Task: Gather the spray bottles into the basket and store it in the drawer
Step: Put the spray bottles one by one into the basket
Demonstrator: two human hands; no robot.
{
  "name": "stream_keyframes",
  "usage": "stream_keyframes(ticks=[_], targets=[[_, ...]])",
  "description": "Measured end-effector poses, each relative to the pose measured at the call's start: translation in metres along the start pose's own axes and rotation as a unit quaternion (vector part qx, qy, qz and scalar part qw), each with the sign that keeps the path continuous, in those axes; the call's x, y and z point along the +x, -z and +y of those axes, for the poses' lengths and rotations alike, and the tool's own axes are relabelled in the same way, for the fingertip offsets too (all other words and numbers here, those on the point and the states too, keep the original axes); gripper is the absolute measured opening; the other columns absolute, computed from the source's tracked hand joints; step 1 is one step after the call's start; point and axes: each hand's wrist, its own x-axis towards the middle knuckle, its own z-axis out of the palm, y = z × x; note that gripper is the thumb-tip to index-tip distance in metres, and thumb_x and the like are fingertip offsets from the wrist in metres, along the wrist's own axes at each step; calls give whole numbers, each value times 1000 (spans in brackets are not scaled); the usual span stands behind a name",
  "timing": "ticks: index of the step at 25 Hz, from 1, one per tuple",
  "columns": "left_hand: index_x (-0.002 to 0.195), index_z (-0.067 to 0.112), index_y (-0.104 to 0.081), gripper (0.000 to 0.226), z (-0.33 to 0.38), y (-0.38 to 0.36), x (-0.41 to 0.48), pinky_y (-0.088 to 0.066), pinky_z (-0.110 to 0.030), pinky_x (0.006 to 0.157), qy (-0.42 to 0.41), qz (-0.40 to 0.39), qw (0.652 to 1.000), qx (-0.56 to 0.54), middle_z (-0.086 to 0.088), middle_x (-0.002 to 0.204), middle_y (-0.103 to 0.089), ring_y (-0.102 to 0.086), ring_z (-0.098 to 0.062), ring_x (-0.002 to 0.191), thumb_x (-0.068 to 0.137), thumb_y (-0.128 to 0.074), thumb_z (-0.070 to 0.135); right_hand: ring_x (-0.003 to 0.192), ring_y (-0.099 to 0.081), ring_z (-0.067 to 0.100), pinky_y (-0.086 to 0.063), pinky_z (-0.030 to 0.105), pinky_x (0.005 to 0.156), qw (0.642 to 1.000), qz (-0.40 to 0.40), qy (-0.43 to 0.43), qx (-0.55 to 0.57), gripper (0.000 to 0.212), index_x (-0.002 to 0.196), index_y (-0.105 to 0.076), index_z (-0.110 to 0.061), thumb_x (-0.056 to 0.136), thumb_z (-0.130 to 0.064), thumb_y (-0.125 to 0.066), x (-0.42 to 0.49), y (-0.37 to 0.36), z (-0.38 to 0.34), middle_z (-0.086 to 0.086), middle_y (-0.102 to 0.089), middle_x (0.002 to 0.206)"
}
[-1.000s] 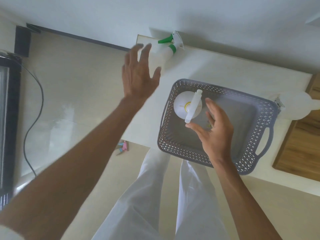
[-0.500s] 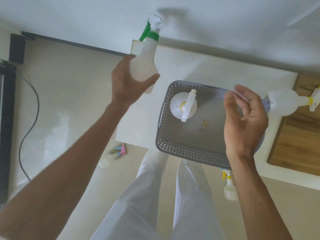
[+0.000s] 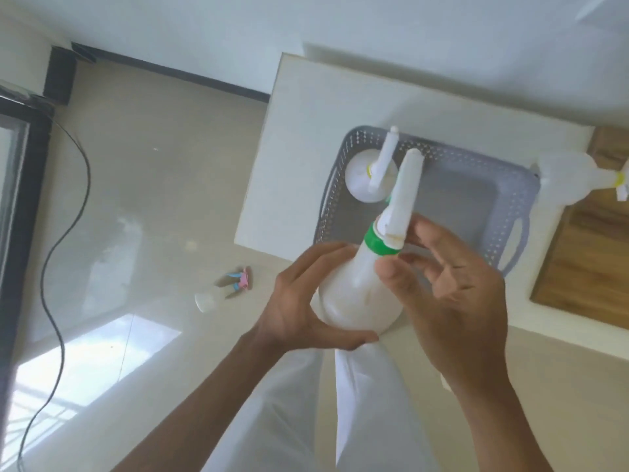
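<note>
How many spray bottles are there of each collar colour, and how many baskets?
Green-collared spray bottle, held in the left hand: 1
Yellow-collared spray bottles, one in the basket, one lying beside it: 2
Pink-and-blue-topped bottle on the floor: 1
Grey basket: 1
Total: 5

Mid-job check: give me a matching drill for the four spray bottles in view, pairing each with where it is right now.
Bottles:
1. green-collared bottle
2. bottle with the yellow ring at its neck
3. bottle with the yellow collar
4. bottle with the pink and blue head

Places:
A. lying on the floor, left of the table
B. standing in the grey basket's far left corner
C. held in the left hand, right hand at its neck
D. lying on the table just right of the basket

Pairs: 1-C, 2-B, 3-D, 4-A
</note>
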Motion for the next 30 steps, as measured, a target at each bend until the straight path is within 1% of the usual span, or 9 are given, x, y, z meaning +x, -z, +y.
stream_keyframes(ticks=[3, 6, 8, 11, 14, 18, 24, 27, 30], targets=[[122, -9, -62, 83, -9, -22, -16, -44, -21, 106, -48, -6, 998, 47, -9, 129, -58, -59, -17, 121, 70, -83, 52, 107, -74, 6, -58, 30, 92, 999, 18, 8, -31, 35, 115, -72, -36, 81, -41, -80, -22, 18, 31, -23, -75, 113], [132, -12, -53, 87, -22, -44, -21, -43, -29, 112, -14, 4, 995, 99, -20, 138, -55, -54, -26, 130, 72, -87, 40, 106, -74, 7, -61, 38, 94, 997, 39, 33, -54, 37, 119, -71, -25, 84, -30, -82, -24, 20, 64, -16, -76, 112], [131, -13, -52, 87, -31, -58, -19, -48, -27, 105, 41, 43, 991, 118, -21, 133, -59, -60, -31, 121, 73, -82, 44, 105, -74, 20, -60, 48, 91, 991, 62, 60, -104, 35, 118, -72, -14, 85, -17, -84, -17, 11, 86, 1, -76, 111], [128, -12, -54, 83, -49, -76, -2, -56, -34, 91, 104, 89, 984, 113, -20, 122, -66, -68, -34, 106, 71, -79, 43, 100, -73, 26, -58, 42, 88, 976, 92, 109, -162, 31, 113, -73, -3, 83, -2, -82, 2, -8, 112, 5, -76, 107], [131, -13, -52, 79, -76, -81, 17, -58, -43, 86, 136, 77, 981, 115, -22, 121, -66, -67, -39, 102, 69, -84, 25, 97, -73, 27, -58, 38, 86, 973, 99, 114, -173, 28, 109, -73, -1, 83, -6, -82, 25, -21, 131, 3, -74, 104], [134, -7, -52, 82, -97, -79, 32, -56, -40, 89, 167, 60, 974, 139, -20, 123, -66, -66, -36, 107, 67, -89, 24, 98, -75, 29, -59, 44, 84, 978, 83, 75, -177, 32, 109, -75, -1, 82, -16, -83, 51, -25, 149, 10, -77, 103], [135, 3, -53, 70, -104, -76, 33, -57, -39, 75, 189, 36, 971, 141, -8, 112, -70, -66, -29, 90, 75, -78, 24, 90, -73, 26, -48, 21, 79, 969, 69, 88, -219, 35, 105, -76, -6, 73, -9, -89, 55, -34, 156, 7, -77, 97], [141, 4, -48, 76, -96, -69, 33, -57, -36, 77, 211, 4, 966, 147, -10, 115, -70, -68, -29, 90, 76, -82, 25, 89, -73, 25, -52, 27, 79, 969, 63, 79, -227, 37, 108, -75, -9, 74, -13, -90, 54, -32, 154, 4, -76, 96], [140, 5, -49, 68, -75, -48, 34, -58, -41, 76, 226, -33, 962, 149, -10, 102, -74, -71, -32, 87, 80, -78, 20, 100, -74, 22, -58, 32, 87, 982, 29, 39, -181, 50, 119, -72, -13, 73, -17, -91, 49, -23, 152, 2, -75, 108]])
